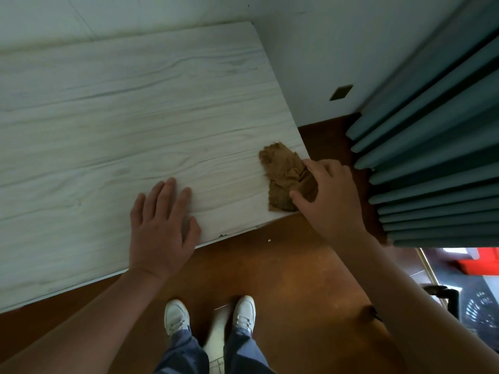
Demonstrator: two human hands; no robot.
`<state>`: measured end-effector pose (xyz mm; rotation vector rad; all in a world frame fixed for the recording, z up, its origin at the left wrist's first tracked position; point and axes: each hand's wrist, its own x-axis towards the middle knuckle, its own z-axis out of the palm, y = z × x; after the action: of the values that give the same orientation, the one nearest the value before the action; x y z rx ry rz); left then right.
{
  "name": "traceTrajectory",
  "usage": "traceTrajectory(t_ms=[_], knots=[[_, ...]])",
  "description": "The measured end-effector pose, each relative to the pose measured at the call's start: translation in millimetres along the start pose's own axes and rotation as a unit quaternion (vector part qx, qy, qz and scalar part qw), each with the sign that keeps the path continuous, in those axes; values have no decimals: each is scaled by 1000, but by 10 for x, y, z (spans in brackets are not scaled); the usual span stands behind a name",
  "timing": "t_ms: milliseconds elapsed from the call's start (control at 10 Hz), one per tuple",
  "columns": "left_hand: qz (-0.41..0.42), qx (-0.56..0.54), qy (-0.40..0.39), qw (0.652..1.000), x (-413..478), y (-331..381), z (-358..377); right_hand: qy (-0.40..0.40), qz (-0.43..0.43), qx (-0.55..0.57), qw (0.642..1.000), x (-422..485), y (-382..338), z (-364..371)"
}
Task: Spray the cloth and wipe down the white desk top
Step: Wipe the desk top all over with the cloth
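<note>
A crumpled brown cloth point(282, 174) lies on the near right corner of the white wood-grain desk top point(113, 125). My right hand point(330, 197) rests on the cloth's right side, fingers curled over it, thumb pressing its lower edge. My left hand point(159, 225) lies flat on the desk near the front edge, fingers spread and holding nothing. No spray bottle is in view.
Teal pleated curtains point(432, 147) hang close to the desk's right corner. A white wall point(310, 63) runs behind and to the right. Brown floor point(283, 279) lies below, with my white shoes point(210, 314) on it. A dark object and a red item sit at the lower right.
</note>
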<state>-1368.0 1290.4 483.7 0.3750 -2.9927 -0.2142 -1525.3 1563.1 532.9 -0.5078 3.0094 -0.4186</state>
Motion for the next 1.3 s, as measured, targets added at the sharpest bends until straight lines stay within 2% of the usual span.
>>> traceTrajectory(t_ms=[100,200,400,500,600,700,800,900,1000,1200,1300], knots=[[-2,0,3,1000,5,1,4,19,-37,21,999,-27,-54,43],[0,3,7,1000,6,0,6,-6,-31,51,998,16,-111,124],[4,1,3,1000,-2,0,10,3,-2,67,998,290,-122,68],[2,2,7,1000,-4,5,0,0,21,106,994,394,-104,-73],[3,4,5,1000,-1,10,-9,38,51,184,981,475,-182,-254],[2,4,5,1000,-4,18,-18,17,40,265,963,474,-367,-289],[4,4,7,1000,-7,8,-6,-6,-14,237,971,356,-416,-176],[0,2,6,1000,-4,-6,21,6,-84,123,989,227,-270,2],[-1,5,2,1000,-3,-13,36,-67,-123,38,989,113,-181,187],[-2,5,2,1000,-6,-20,53,-89,-148,17,985,-212,-209,339],[-3,7,6,1000,-5,-21,69,-105,-202,5,974,-256,-92,309]])
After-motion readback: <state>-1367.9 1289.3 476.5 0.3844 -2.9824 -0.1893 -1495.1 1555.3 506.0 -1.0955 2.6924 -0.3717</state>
